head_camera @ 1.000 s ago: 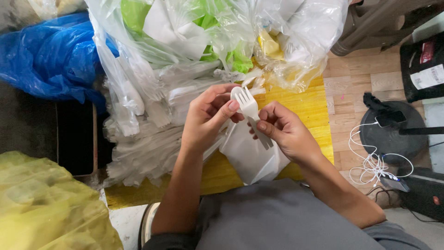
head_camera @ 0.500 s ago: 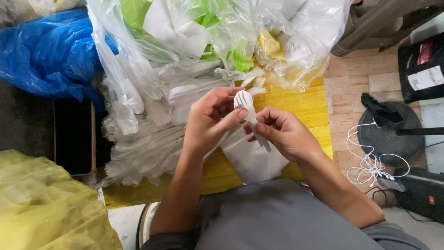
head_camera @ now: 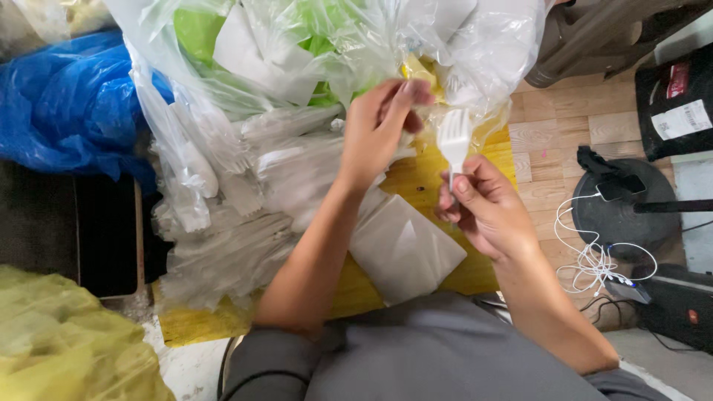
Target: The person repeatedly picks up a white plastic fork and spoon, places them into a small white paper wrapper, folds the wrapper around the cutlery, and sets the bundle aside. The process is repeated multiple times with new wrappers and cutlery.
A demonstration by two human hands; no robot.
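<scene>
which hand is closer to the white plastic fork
Right. The right hand holds the white plastic fork by its handle; the left hand is just left of it, apart.

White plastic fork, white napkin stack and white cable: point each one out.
white plastic fork point(head_camera: 452, 141), head view, on the tines.
white napkin stack point(head_camera: 405, 249), head view, on its top sheet.
white cable point(head_camera: 594, 260), head view, on the tangled loops.
</scene>
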